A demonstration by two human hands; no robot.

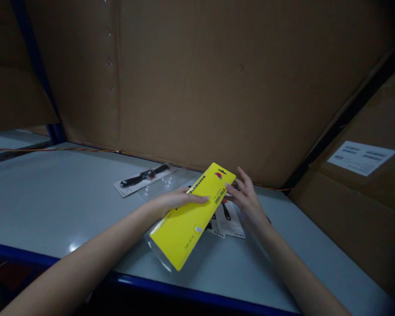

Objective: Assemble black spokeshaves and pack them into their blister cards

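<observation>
Between thumb and fingers of our left hand (167, 202), we hold a yellow card (192, 224), our right hand (250, 204), fingers parted, at its upper edge, above the bench (92, 206) bearing packaged black tools (145, 176).

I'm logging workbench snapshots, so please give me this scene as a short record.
Left hand: holds yellow card, thumb on its face
Right hand: at the card's upper edge, grip unclear
Partly hidden behind card: white printed cards
Table, farther left: packaged black tool
Back: cardboard panel, thin wires along its foot
Right side: white label on cardboard
</observation>
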